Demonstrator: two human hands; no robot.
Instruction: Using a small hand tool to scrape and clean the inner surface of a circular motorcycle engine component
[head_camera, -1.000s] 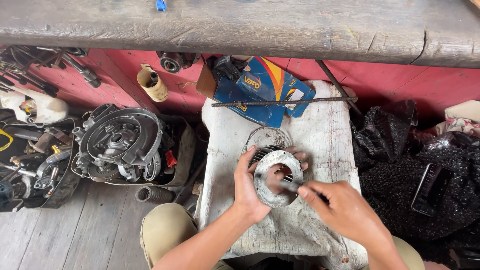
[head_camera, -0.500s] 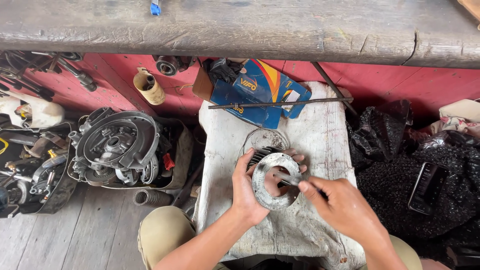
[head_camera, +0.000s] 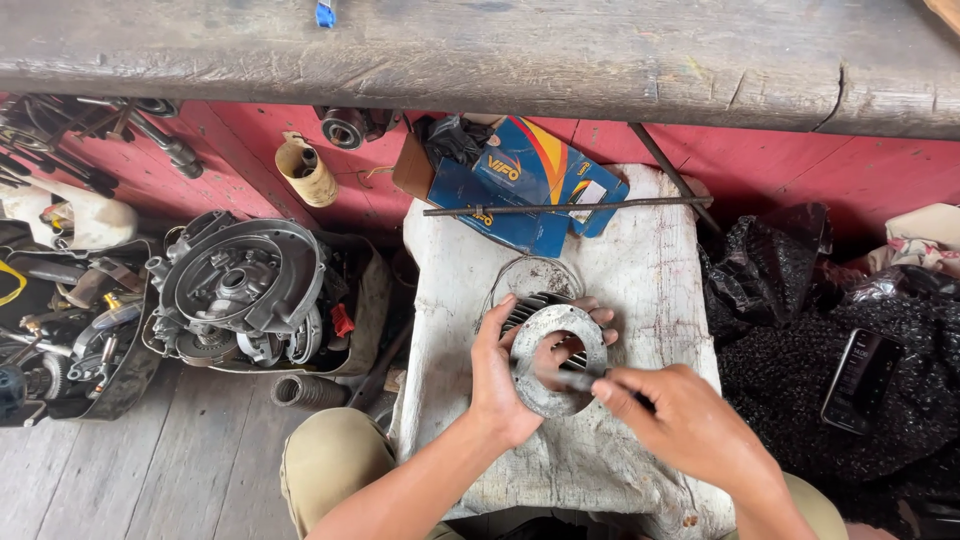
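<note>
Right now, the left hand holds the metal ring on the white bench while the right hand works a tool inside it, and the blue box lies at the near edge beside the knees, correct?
Not quite: the blue box lies at the far end of the bench, by the red wall, as the head view shows. The rest stands: the left hand holds the ring and the right hand works a tool inside it.

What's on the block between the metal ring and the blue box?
A thin wire loop on the block, then a long metal rod before the blue box; head view.
</note>
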